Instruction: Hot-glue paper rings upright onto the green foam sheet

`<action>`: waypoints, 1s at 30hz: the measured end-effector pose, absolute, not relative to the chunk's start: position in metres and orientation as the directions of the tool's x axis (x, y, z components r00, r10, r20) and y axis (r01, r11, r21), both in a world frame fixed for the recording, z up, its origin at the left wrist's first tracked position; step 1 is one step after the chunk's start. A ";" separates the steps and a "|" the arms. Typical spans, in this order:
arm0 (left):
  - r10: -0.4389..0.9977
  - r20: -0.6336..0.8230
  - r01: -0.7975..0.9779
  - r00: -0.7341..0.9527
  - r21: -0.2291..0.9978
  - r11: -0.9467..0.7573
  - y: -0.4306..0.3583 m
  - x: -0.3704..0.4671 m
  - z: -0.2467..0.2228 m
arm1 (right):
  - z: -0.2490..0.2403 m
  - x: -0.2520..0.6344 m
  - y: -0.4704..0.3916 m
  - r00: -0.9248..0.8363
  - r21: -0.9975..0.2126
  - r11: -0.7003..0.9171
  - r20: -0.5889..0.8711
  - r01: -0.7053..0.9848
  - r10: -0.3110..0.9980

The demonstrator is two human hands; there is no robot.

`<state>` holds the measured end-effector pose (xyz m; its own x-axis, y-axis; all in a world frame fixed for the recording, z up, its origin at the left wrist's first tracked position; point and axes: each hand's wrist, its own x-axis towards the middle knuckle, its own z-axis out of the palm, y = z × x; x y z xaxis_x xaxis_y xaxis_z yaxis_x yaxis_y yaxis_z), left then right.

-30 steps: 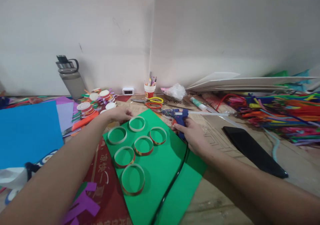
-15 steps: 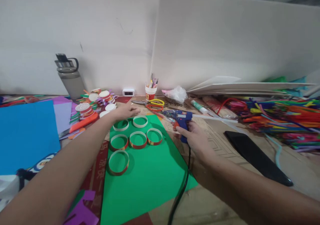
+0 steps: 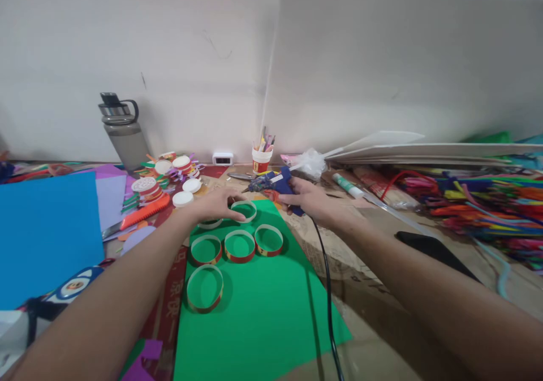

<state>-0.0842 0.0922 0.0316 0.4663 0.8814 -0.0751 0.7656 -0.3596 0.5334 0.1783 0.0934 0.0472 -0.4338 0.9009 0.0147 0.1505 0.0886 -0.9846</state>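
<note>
Head view: left fingers (image 3: 236,215) grasp a thin circular ring (image 3: 253,207), right fingers (image 3: 292,199) a blue glue gun (image 3: 283,181).

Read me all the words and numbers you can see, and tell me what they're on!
"凉快": on the red cardboard; the marks above it are too blurred.
Glue gun: label too small to read.
Green-and-white tube: too blurred.
Little white box with a dark screen: no number I can read.
Brown cardboard: print too faint.

six paper rings (image 3: 240,256), two plain white discs (image 3: 182,199), one glue gun (image 3: 283,181), one bottle (image 3: 127,146), one glue stick (image 3: 347,185).
</note>
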 end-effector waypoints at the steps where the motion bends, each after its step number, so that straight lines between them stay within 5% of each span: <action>1: 0.889 -0.074 0.784 0.453 0.507 -0.358 0.092 -0.084 0.032 | 0.048 0.181 0.099 -0.486 -0.979 0.101 0.003 0.176 0.874; 5: 0.908 -0.066 0.818 0.414 0.464 -0.340 0.092 -0.084 0.032 | 0.056 0.188 0.116 -0.631 -0.963 0.147 -0.028 0.224 0.776; 18: 0.894 -0.034 0.783 0.446 0.498 -0.372 0.092 -0.085 0.027 | 0.075 0.176 0.148 -0.677 -0.853 0.281 -0.109 0.440 0.728; 30: 0.885 -0.049 0.777 0.464 0.503 -0.379 0.096 -0.089 0.025 | 0.069 0.177 0.159 -0.703 -0.882 0.269 -0.094 0.387 0.705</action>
